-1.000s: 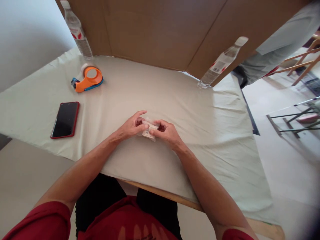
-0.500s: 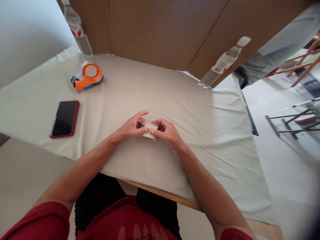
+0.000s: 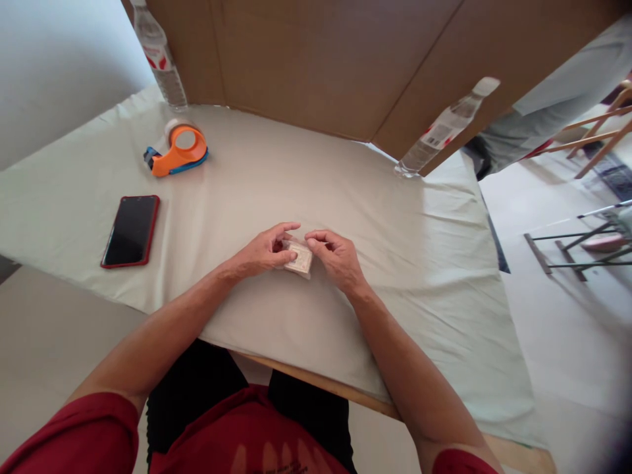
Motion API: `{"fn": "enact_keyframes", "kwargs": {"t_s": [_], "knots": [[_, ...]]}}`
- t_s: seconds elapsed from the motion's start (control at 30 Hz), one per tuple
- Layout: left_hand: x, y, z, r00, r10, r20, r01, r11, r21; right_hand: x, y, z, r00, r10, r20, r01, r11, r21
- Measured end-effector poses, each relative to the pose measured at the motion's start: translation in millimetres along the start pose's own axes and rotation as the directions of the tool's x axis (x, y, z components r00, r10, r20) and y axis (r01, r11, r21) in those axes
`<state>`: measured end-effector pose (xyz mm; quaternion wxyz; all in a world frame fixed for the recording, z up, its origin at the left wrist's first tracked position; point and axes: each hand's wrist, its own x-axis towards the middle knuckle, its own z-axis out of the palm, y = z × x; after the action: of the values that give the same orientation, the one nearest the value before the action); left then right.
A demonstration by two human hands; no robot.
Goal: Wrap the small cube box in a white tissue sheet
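A small clear plastic packet (image 3: 299, 259) with a pale label lies between my two hands on the pale green tablecloth (image 3: 257, 191). My left hand (image 3: 261, 251) pinches its left edge with thumb and fingers curled. My right hand (image 3: 336, 259) grips the right side, its fingers bent over the packet's top edge. Both hands rest low on the cloth near the table's front edge.
A red-cased phone (image 3: 130, 230) lies face up at the left. An orange tape dispenser (image 3: 178, 151) sits behind it. Two water bottles (image 3: 160, 56) (image 3: 444, 128) lean against a brown cardboard screen (image 3: 320, 59) at the back. Chairs and a person's sleeve show at the right.
The packet has turned flatter, its label now facing up. My right fingers have shifted up over its top edge. My left hand has barely moved.
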<state>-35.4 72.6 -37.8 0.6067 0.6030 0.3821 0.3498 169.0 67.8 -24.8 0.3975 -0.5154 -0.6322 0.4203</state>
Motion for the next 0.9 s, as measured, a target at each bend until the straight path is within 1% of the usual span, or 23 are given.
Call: {"fn": "enact_keyframes", "kwargs": {"t_s": [0.07, 0.17, 0.3, 0.4, 0.5, 0.63, 0.73, 0.8, 0.9], "knots": [[0, -1, 0.2, 1.0, 0.006, 0.011, -0.006, 1.0, -0.011, 2, -1, 3, 0.997, -0.06, -0.038, 0.059, 0.998, -0.03], [1, 0, 1.4, 1.0, 0.009, 0.01, -0.009, 1.0, -0.004, 2, -4, 6, 0.992, -0.112, -0.062, 0.108, 0.992, -0.065], [1, 1, 3.9, 1.0, -0.001, -0.022, 0.001, 1.0, 0.013, 0, -6, 9, 0.983, -0.18, -0.045, 0.174, 0.978, -0.119], [2, 3, 5.5, 0.999, -0.037, -0.036, 0.037, 0.999, -0.008, -1, -5, 9, 0.972, -0.232, -0.026, 0.223, 0.955, -0.194], [3, 3, 6.2, 0.996, -0.079, -0.035, 0.078, 0.997, -0.011, -1, -3, 5, 0.955, -0.295, 0.024, 0.289, 0.914, -0.285], [3, 2, 5.9, 0.997, -0.068, -0.046, 0.068, 0.998, 0.011, -2, 0, -3, 0.925, -0.361, 0.119, 0.379, 0.85, -0.366], [2, 4, 6.3, 0.997, -0.056, -0.048, 0.058, 0.998, 0.039, -4, 3, -5, 0.896, -0.427, 0.121, 0.433, 0.782, -0.448], [2, 6, 7.1, 0.997, -0.048, -0.064, 0.053, 0.995, 0.087, -6, 4, -4, 0.882, -0.456, 0.123, 0.45, 0.734, -0.508], [1, 9, 8.3, 0.993, 0.006, -0.119, 0.018, 0.98, 0.199, -7, 4, -2, 0.879, -0.455, 0.146, 0.452, 0.691, -0.564]]}}
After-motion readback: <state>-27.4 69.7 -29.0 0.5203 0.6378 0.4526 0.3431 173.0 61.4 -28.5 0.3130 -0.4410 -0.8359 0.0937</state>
